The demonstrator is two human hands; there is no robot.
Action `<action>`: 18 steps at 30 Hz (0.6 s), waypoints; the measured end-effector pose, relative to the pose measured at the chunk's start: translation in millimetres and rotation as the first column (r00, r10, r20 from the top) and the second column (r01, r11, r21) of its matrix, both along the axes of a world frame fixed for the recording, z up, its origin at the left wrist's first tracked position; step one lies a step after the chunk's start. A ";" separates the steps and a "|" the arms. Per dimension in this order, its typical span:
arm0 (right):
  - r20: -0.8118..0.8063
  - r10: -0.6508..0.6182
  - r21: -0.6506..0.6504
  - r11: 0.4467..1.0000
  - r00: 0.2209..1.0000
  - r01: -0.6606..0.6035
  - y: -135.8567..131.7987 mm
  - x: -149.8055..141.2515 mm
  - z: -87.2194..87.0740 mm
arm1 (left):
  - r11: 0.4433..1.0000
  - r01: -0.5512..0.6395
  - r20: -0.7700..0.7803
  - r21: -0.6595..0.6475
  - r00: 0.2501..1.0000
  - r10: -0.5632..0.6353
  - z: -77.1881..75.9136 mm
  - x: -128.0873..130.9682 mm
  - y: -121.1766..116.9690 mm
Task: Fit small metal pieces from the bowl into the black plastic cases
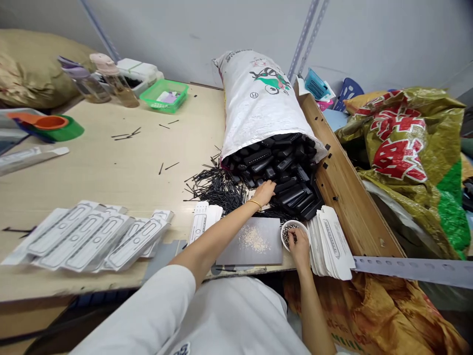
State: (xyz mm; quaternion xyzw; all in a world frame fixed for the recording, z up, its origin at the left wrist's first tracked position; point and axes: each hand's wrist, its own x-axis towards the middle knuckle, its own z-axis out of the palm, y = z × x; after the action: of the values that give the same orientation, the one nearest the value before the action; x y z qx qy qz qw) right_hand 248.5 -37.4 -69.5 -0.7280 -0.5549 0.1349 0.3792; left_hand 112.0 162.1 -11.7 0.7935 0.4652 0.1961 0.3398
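My left hand, with a gold bangle at the wrist, reaches to the near edge of a pile of black plastic cases. Its fingers are bunched against the pile, and what lies between them is hidden. The cases spill from the mouth of a white woven sack. Inside a small white bowl of tiny shiny metal pieces, my right hand has its fingertips pinched together. Whether a piece is between them is too small to see. A grey mat bearing small pale bits lies between my arms.
Thin black sticks are heaped left of the cases. Flat printed boxes stand at the right and lie stacked at the left. A wooden board edges the table's right side. Bottles and a green basket stand far left.
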 end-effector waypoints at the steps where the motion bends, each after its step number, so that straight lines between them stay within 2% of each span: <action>1: -0.088 -0.017 0.000 1.000 0.996 0.017 0.4 -1.3 2.1 | 1.000 -0.009 0.011 -0.022 1.000 0.009 -0.6 -5.5 -0.1; 3: -0.320 -0.044 -0.003 0.999 0.946 0.046 1.7 -5.2 8.3 | 0.997 -0.025 0.049 -0.074 0.998 0.029 -1.8 -20.1 -2.2; 6: -0.638 -0.047 0.001 0.998 0.768 0.061 4.7 -14.2 21.7 | 0.983 -0.040 0.140 -0.179 0.988 0.066 -5.5 -48.8 -13.4; 8: -0.749 -0.034 0.003 0.998 0.662 0.055 7.6 -23.4 31.1 | 0.965 -0.035 0.233 -0.259 0.967 0.098 -8.5 -71.2 -28.4; 10: -0.794 -0.012 0.014 0.999 0.607 0.038 11.3 -37.1 39.0 | 0.947 -0.022 0.332 -0.322 0.934 0.134 -10.0 -93.5 -49.3; 12: -0.797 0.029 0.038 0.999 0.604 0.002 15.4 -55.6 44.9 | 0.924 -0.001 0.461 -0.383 0.866 0.192 -7.8 -112.6 -73.0; 14: -0.764 0.079 0.072 0.997 0.640 -0.037 18.7 -77.0 49.1 | 0.872 0.043 0.618 -0.488 0.723 0.310 -1.3 -126.2 -95.1; 16: -0.696 0.134 0.118 0.990 0.705 -0.072 20.2 -97.7 52.3 | 0.779 0.109 0.697 -0.617 0.535 0.477 7.6 -133.7 -111.7; 18: -0.598 0.192 0.186 0.978 0.778 -0.099 20.0 -114.1 55.2 | 0.674 0.150 0.666 -0.724 0.407 0.625 15.8 -136.1 -121.7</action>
State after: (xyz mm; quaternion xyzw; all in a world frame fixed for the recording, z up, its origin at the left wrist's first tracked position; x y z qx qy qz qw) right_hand 134.4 -17.4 -14.3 -0.5704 -0.4650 0.3520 0.5784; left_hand -24.1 40.4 4.1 0.2948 0.3710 0.4415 0.7619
